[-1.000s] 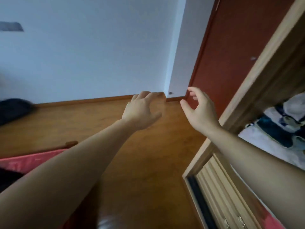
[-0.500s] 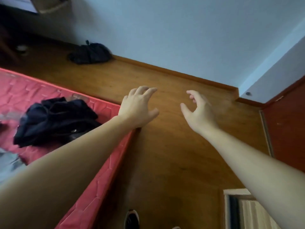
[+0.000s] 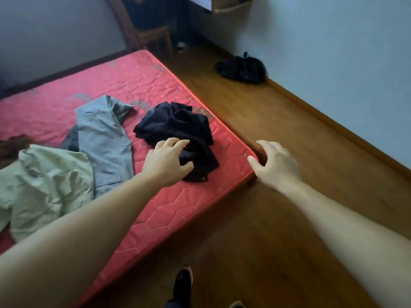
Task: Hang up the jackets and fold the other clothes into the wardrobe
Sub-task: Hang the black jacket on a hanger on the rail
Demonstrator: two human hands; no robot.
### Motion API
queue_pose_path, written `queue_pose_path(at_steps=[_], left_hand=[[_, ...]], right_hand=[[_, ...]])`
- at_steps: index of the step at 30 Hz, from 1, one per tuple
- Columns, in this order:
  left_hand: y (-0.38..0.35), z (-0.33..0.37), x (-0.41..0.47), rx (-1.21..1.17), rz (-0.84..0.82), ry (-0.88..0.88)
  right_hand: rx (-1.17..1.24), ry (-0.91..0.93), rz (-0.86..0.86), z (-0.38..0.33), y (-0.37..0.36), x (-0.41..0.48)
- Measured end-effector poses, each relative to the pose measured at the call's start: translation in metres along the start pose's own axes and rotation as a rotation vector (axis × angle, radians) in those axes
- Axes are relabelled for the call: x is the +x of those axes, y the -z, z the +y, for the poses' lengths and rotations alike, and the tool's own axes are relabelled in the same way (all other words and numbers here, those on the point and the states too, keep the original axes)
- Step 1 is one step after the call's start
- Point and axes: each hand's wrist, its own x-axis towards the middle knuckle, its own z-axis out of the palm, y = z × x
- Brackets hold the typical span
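Two hands: left hand (image 3: 165, 162), fingers spread on black garment (image 3: 175, 125); right hand (image 3: 277, 166), fingers wide, empty. Risk: a one-handed grab may let bunched cloth slide off mattress (image 3: 133, 81).

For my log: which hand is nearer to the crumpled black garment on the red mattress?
Left. The left hand overlaps the crumpled black garment; the right hand hovers apart, by the red mattress corner.

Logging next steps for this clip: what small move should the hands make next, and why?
Probably close the left hand on the black garment: its fingers lie on the crumpled heap near the red mattress edge without gripping it, while the right hand hovers open and empty at that edge.
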Motion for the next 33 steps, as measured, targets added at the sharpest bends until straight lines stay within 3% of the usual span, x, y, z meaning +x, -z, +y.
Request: queue_pose_path(at_steps=[4, 11, 26, 33], left_hand=[[0.002, -0.045, -0.026, 0.021, 0.022, 0.168], [-0.017, -0.102, -0.021, -0.042, 0.031, 0.304], [-0.077, -0.17, 0.112, -0.154, -0.058, 0.454], [-0.113, -0.165, 0.196, -0.279, -0.009, 0.584]], right_hand=[[0.008, 0.096, -0.109, -0.033, -0.029, 0.016], [-0.028, 0.173, -0.253, -0.087, -0.082, 0.053], [-0.066, 0.069, -0.439, -0.101, -0.182, 0.204], [-0.023, 0.168, -0.514, -0.104, -0.232, 0.314]])
